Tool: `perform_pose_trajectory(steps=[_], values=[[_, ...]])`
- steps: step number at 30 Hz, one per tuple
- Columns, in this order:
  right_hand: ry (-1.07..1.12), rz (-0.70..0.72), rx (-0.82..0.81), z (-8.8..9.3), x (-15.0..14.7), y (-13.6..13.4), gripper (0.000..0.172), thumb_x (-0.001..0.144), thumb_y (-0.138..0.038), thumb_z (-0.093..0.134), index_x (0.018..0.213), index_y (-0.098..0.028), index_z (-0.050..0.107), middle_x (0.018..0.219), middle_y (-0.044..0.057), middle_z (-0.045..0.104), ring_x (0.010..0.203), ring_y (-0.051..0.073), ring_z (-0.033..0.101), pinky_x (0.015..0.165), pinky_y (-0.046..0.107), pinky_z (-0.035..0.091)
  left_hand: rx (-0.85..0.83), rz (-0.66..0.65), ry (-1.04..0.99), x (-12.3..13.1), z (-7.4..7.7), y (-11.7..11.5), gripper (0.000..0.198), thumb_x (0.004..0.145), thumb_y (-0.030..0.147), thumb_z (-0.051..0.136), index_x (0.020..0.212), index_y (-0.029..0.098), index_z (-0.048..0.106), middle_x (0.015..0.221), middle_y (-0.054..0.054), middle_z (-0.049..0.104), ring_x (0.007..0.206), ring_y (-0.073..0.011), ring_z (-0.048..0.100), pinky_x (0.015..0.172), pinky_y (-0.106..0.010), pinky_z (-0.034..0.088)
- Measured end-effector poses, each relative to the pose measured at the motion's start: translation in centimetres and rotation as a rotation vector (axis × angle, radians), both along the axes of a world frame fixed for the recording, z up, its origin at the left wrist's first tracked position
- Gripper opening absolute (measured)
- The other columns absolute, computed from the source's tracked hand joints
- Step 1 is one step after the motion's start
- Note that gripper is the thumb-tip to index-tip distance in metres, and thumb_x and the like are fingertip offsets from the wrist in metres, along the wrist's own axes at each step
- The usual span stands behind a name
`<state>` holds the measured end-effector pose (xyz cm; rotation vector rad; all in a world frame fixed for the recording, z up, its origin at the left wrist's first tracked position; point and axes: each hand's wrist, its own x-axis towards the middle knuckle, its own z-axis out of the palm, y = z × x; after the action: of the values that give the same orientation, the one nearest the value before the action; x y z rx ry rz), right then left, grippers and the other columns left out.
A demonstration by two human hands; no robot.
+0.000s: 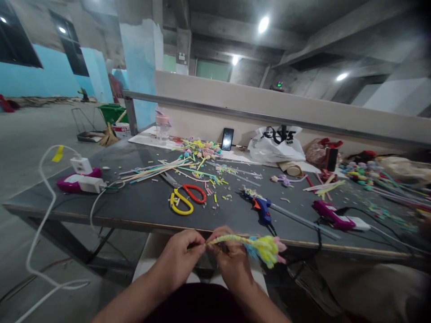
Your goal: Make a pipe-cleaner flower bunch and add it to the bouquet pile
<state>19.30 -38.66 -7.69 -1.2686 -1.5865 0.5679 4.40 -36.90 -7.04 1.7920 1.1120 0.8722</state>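
Just off the table's front edge, my left hand (pixel 186 251) pinches the thin end of a fuzzy pipe-cleaner flower (pixel 266 250). Its head is yellow with blue and pink parts and points right. My right hand (pixel 229 253) is closed around the pale yellow-green stem close to the left fingertips. Beyond the hands on the table lie scissors (pixel 183 197) with one red and one yellow handle. A blue glue gun (pixel 264 210) with a clear glue stick in its back rests to the right of them.
Pipe cleaners (pixel 158 170) and small cut bits are strewn over the grey table (pixel 134 204). Purple power strips (pixel 79 181) with white plugs sit left and right. At the back stand a phone (pixel 227 139), a bottle (pixel 162 128) and a white bag (pixel 278 143). Cables hang over the edge.
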Motion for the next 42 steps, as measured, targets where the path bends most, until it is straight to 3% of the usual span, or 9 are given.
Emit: perform_pose_trajectory(steps=[6, 9, 13, 17, 23, 29, 33, 40, 42], values=[[0.066, 0.093, -0.093, -0.3, 0.1, 0.2, 0.007, 0.068, -0.02, 0.057, 0.062, -0.019, 0.059, 0.07, 0.001, 0.054, 0.07, 0.015, 0.052, 0.067, 0.026, 0.039, -0.379, -0.161, -0.215, 0.0, -1.2, 0.7, 0.021, 0.069, 0.032, 0.054, 0.06, 0.014, 0.047, 0.051, 0.007, 0.033, 0.048, -0.0061, 0.028, 0.046, -0.019, 0.022], [0.113, 0.147, -0.106, -0.5, 0.5, 0.4, 0.006, 0.069, -0.02, 0.057, 0.063, -0.019, 0.06, 0.068, 0.0, 0.054, 0.067, 0.014, 0.052, 0.065, 0.025, 0.04, -0.474, -0.217, -0.286, -0.3, -1.4, 0.7, 0.026, 0.069, 0.038, 0.055, 0.062, 0.014, 0.049, 0.051, 0.007, 0.037, 0.046, -0.0056, 0.031, 0.047, -0.019, 0.025], [0.059, 0.126, -0.123, -0.2, 0.9, 0.5, 0.006, 0.07, -0.022, 0.058, 0.067, -0.019, 0.061, 0.07, 0.001, 0.057, 0.07, 0.015, 0.053, 0.065, 0.025, 0.041, -0.449, -0.185, -0.258, -0.6, -0.4, 0.6, 0.019, 0.07, 0.032, 0.054, 0.07, 0.013, 0.056, 0.06, 0.003, 0.05, 0.052, -0.0077, 0.043, 0.053, -0.02, 0.033], [-0.007, 0.16, -0.159, 0.5, 0.7, 0.2, 0.01, 0.073, -0.027, 0.058, 0.077, -0.019, 0.064, 0.078, 0.003, 0.059, 0.075, 0.016, 0.055, 0.069, 0.026, 0.041, -0.371, -0.117, -0.203, -0.5, 0.3, 0.5, 0.018, 0.072, 0.028, 0.051, 0.06, 0.014, 0.051, 0.053, 0.004, 0.047, 0.05, -0.0079, 0.042, 0.053, -0.021, 0.032], [-0.077, 0.037, -0.135, 1.2, 0.3, 0.0, 0.01, 0.071, -0.026, 0.059, 0.064, -0.019, 0.063, 0.068, 0.002, 0.059, 0.067, 0.016, 0.054, 0.063, 0.026, 0.04, -0.413, -0.169, -0.263, -0.5, 0.0, 0.6, 0.026, 0.075, 0.036, 0.05, 0.064, 0.013, 0.052, 0.057, 0.002, 0.052, 0.05, -0.0077, 0.043, 0.053, -0.021, 0.033], [-0.143, -0.002, -0.096, 0.3, 0.8, 0.5, 0.014, 0.076, -0.027, 0.052, 0.066, -0.019, 0.058, 0.069, 0.001, 0.057, 0.074, 0.017, 0.052, 0.067, 0.027, 0.037, -0.543, -0.148, -0.375, -1.4, -0.2, 0.7, 0.034, 0.082, 0.041, 0.04, 0.08, 0.012, 0.057, 0.067, -0.002, 0.058, 0.05, -0.0078, 0.045, 0.054, -0.022, 0.035], [-0.231, -0.018, -0.078, 0.3, 0.7, 0.5, 0.01, 0.076, -0.021, 0.05, 0.067, -0.019, 0.055, 0.071, 0.0, 0.056, 0.077, 0.017, 0.05, 0.069, 0.027, 0.036, -0.525, -0.212, -0.342, -1.2, -0.4, 1.1, 0.034, 0.078, 0.043, 0.047, 0.075, 0.011, 0.057, 0.063, -0.001, 0.057, 0.05, -0.0077, 0.045, 0.053, -0.022, 0.034], [-0.248, 0.229, 0.085, 1.8, 1.3, 0.1, 0.008, 0.079, -0.024, 0.051, 0.083, -0.02, 0.057, 0.087, 0.004, 0.056, 0.086, 0.017, 0.051, 0.076, 0.028, 0.041, -0.496, -0.297, -0.342, -2.0, 0.7, 1.5, 0.023, 0.071, 0.035, 0.058, 0.066, 0.012, 0.055, 0.051, 0.005, 0.048, 0.047, -0.0057, 0.035, 0.048, -0.019, 0.023], [-0.186, 0.246, 0.18, 1.7, 1.8, 0.3, 0.021, 0.076, -0.026, 0.055, 0.097, -0.021, 0.054, 0.095, 0.005, 0.055, 0.087, 0.018, 0.051, 0.075, 0.028, 0.042, -0.512, -0.305, -0.377, -2.5, 1.2, 1.5, 0.022, 0.071, 0.034, 0.059, 0.068, 0.012, 0.056, 0.051, 0.004, 0.049, 0.047, -0.0058, 0.034, 0.048, -0.019, 0.021]])
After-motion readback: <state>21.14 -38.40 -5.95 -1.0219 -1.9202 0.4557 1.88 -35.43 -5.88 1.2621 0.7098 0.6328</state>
